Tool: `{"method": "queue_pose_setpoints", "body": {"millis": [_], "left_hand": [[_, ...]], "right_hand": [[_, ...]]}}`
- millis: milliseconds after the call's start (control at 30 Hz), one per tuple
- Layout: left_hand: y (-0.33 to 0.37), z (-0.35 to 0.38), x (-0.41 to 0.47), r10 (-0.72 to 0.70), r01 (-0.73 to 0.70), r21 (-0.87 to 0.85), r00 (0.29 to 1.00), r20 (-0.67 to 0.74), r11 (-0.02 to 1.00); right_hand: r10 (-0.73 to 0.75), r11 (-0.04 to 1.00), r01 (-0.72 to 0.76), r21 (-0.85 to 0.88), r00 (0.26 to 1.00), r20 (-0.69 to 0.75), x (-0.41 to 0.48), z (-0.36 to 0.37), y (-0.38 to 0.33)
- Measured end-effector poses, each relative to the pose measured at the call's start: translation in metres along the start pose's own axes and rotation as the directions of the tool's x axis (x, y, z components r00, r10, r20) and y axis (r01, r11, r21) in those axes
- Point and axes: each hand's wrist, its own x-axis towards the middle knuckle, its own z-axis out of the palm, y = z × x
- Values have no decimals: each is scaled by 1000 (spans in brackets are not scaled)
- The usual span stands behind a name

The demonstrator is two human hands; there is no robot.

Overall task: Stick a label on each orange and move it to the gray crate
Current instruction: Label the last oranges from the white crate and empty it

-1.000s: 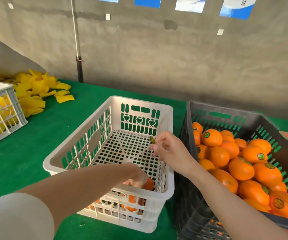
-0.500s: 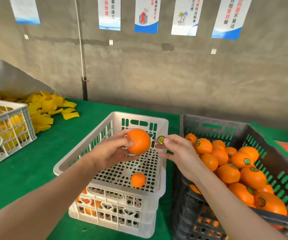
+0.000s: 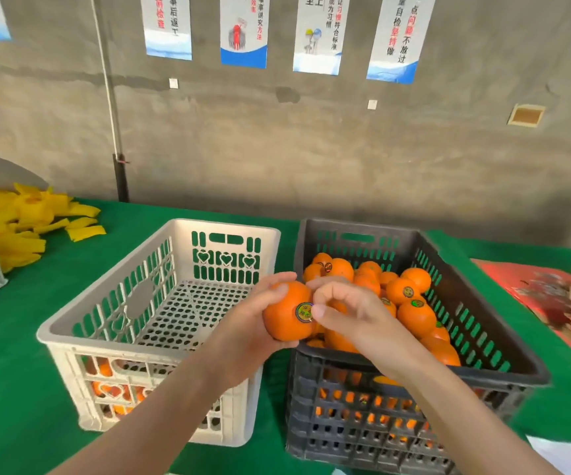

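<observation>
One orange (image 3: 282, 322) is grasped by the left grip (image 3: 246, 334); its label (image 3: 304, 311) is pinched down by the right grip (image 3: 352, 317).

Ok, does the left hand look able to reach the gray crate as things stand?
Probably yes: the left hand holds the orange beside the gray crate's open top. Only the right hand, its thumb on the label, lies between.
</observation>
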Motion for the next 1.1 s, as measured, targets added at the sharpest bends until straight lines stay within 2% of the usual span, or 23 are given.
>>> {"method": "queue_pose_setpoints", "body": {"millis": [233, 433, 600, 733, 867, 967, 1000, 1100], "left_hand": [[-11, 24, 0, 18, -12, 140, 999, -39, 990], [-17, 36, -2, 33, -25, 194, 999, -36, 981], [-20, 44, 2, 59, -38, 271, 996, -69, 962], [-22, 50, 11, 69, -40, 243, 991, -111, 969], [-28, 60, 28, 41, -5, 188, 981, -189, 982], [-36, 67, 43, 33, 31, 281, 975, -219, 959], [-39, 68, 50, 70, 20, 363, 970, -234, 932], [-46, 62, 68, 305, -64, 658, 916, -259, 751]], "right_hand": [[-34, 988, 24, -149, 998, -61, -18, -13, 2], [-155, 961, 108, -256, 973, -171, -29, -12, 9], [-121, 982, 77, -171, 956, -266, -34, -13, 17], [-181, 972, 128, -197, 944, -275, -39, -7, 29], [-179, 956, 101, -276, 945, -275, -38, -4, 45], [-230, 927, 95, -364, 909, -349, -31, -8, 56], [-251, 914, 99, -393, 900, -357, -30, -10, 60], [-226, 894, 74, -443, 926, -303, -26, -24, 69]]}}
